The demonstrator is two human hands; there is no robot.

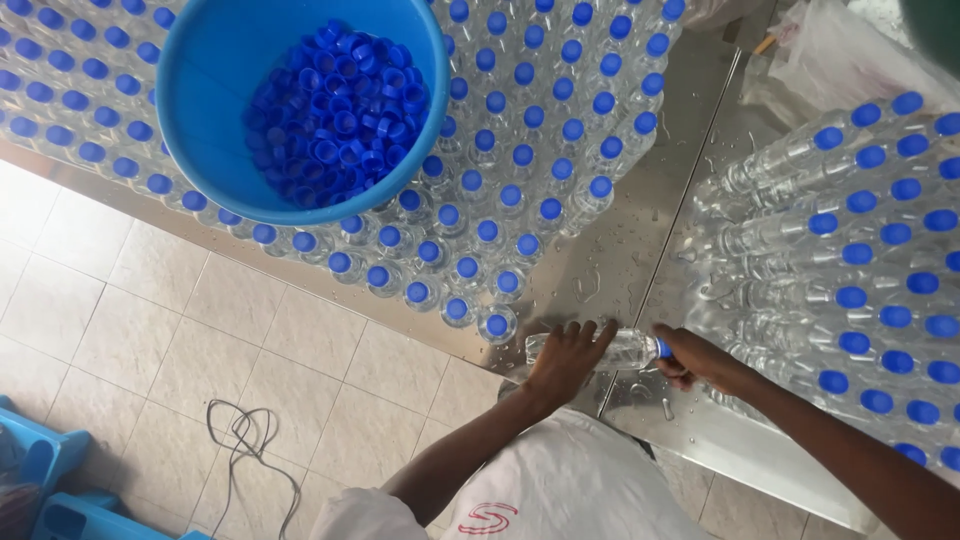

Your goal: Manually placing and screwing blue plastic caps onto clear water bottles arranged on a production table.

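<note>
A clear plastic water bottle (628,347) lies on its side on the wet steel table (640,250), near the table's front edge. My left hand (566,357) grips its body. My right hand (690,359) is closed around its blue cap end. Just left of the bottle stand several upright capped bottles (497,325). To the right, many capped bottles (850,260) lie on their sides in rows.
A blue basin (215,120) holding several loose blue caps (335,115) rests on the upright bottles at the back left. Beige floor tiles (150,330) with a loose cable (245,440) lie on the left. Blue crates (40,480) sit at the bottom left corner.
</note>
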